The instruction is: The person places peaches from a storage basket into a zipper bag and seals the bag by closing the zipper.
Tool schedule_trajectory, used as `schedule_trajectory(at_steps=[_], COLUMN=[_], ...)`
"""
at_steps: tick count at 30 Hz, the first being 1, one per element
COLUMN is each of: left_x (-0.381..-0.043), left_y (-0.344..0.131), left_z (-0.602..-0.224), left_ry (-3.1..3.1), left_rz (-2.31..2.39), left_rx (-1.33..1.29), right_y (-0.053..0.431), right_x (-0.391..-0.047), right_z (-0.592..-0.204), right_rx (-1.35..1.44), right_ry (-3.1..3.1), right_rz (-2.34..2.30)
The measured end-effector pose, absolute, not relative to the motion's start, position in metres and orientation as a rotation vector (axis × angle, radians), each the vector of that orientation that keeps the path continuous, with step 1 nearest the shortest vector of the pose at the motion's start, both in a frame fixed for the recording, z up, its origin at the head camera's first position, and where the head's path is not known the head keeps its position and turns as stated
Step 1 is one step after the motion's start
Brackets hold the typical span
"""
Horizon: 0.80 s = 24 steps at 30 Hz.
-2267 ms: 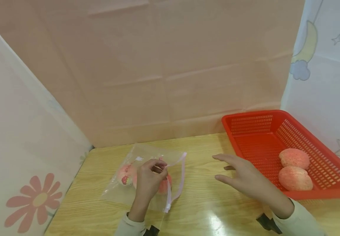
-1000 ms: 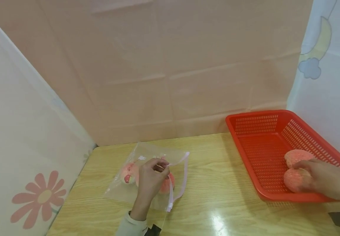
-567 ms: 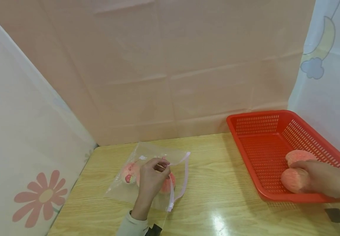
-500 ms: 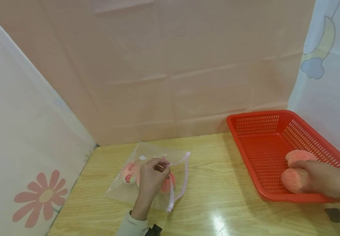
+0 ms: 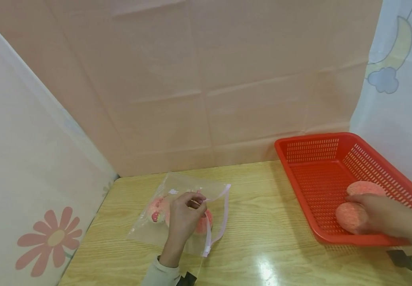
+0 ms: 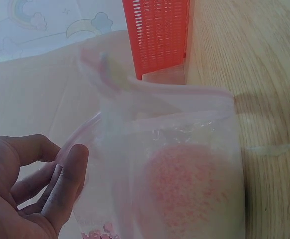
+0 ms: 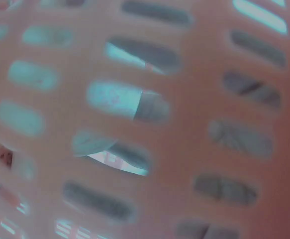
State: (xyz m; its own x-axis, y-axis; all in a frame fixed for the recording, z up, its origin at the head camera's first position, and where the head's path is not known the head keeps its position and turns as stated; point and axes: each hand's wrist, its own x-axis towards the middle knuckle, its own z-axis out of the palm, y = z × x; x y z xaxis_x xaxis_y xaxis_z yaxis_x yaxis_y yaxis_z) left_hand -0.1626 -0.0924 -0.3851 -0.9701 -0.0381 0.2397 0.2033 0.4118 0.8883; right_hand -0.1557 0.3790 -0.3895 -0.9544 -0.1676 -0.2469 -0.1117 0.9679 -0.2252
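A clear zip bag (image 5: 145,228) with a pink slider strip lies on the table, pink-red peaches (image 5: 158,206) inside it. My left hand (image 5: 185,214) pinches the upper edge of its mouth between thumb and index finger, and the mouth gapes to the right. In the left wrist view a peach (image 6: 189,189) shows blurred through the plastic. My right hand (image 5: 382,214) reaches into the red basket (image 5: 320,198) and grips the nearer peach (image 5: 350,217). Behind that hand sits another peach (image 5: 364,188), partly covered. The right wrist view shows only the slotted basket wall (image 7: 184,124) close up.
The wood-grain table (image 5: 259,206) lies between bag and basket. A beige cloth (image 5: 206,99) hangs at the back. Patterned sheets stand on the left (image 5: 30,159) and right (image 5: 402,107).
My right hand has gone from above the table into the basket and taken hold of the nearer peach, which has shifted slightly left. My left hand keeps its pinch on the bag.
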Motion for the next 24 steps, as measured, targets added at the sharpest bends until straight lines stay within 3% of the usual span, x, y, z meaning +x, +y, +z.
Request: schedule_trajectory(at_steps=[24], left_x=[-0.162], left_y=[-0.091], left_z=[-0.384], left_ry=[-2.457], left_rz=[-1.520], left_rx=[-0.149], right_y=[0.359], right_x=[-0.155], right_z=[-0.392], right_rx=[-0.362], right_ry=[3.049], right_rz=[-0.328])
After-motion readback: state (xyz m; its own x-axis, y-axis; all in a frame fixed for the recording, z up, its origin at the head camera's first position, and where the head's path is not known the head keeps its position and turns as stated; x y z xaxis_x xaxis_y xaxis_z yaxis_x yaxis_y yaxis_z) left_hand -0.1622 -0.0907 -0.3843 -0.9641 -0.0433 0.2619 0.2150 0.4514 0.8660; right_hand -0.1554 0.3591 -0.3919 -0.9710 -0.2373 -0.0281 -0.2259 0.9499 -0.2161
